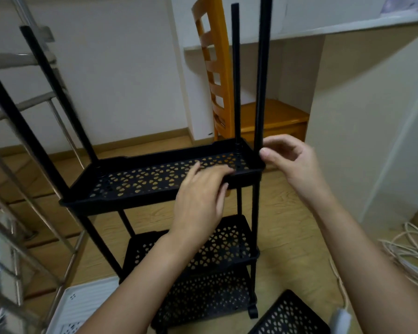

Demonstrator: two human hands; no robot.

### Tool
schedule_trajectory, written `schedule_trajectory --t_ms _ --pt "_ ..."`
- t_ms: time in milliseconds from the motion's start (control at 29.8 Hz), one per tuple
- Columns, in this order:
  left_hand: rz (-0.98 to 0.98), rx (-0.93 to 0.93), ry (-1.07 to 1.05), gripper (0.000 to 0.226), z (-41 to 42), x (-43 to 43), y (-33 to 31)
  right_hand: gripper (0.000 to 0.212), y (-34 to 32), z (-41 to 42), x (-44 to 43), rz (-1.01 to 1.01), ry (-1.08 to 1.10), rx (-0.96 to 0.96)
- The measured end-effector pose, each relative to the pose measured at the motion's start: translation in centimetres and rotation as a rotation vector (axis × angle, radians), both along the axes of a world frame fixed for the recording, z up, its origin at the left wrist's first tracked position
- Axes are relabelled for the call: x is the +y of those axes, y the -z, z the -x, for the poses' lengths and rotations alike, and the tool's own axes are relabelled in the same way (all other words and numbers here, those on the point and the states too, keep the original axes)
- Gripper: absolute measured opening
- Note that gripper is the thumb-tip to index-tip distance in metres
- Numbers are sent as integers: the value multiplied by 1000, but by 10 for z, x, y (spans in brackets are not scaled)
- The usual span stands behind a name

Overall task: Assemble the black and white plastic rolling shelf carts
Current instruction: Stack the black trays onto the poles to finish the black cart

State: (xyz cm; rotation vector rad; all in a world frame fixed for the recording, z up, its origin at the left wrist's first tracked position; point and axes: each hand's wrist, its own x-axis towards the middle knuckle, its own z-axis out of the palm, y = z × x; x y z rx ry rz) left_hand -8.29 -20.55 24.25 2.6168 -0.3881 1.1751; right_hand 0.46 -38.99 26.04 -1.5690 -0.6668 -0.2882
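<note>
A black rolling cart stands on the floor with three perforated tiers: a top shelf point(140, 179), a middle shelf point(225, 247) and a bottom shelf point(203, 297). Black poles rise from the top shelf's corners. My right hand point(290, 157) pinches the near right pole point(262, 75) just above the shelf corner. My left hand point(200, 201) rests with straight fingers on the shelf's front right rim. A loose black shelf point(290, 317) lies at the bottom right, and a white shelf point(87, 302) lies at the bottom left.
A metal rack frame point(22, 179) leans along the left. An orange wooden chair point(227, 92) stands behind the cart under a white desk point(348, 27). A coil of white cable point(405, 251) lies on the wooden floor at the right.
</note>
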Motion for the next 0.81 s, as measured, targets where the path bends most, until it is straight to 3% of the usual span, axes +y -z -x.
schedule_trajectory --t_ms 67,134,235,336,470,538,672,739,806 --pt "49 -44 151 28 10 -11 14 6 22 2 -16 -76 105 76" --pt "52 -27 279 21 22 -24 35 23 54 3 -30 -25 192 192" --pt "107 283 340 25 29 -37 82 48 121 2 -50 208 327 356" --pt "203 672 182 44 21 -41 152 59 196 0 -66 562 390 574" --pt "353 1215 -160 28 13 -34 255 34 287 4 -76 1028 315 790" --pt "316 1432 -304 18 19 -30 296 38 326 10 -83 1102 241 865" --pt "140 1777 -445 44 49 -15 351 44 372 18 -99 1144 183 924" --pt "325 1902 -532 34 65 -12 370 34 383 20 -103 1162 171 934" --pt "706 1891 -647 10 81 -17 378 17 389 20 -104 1211 128 894"
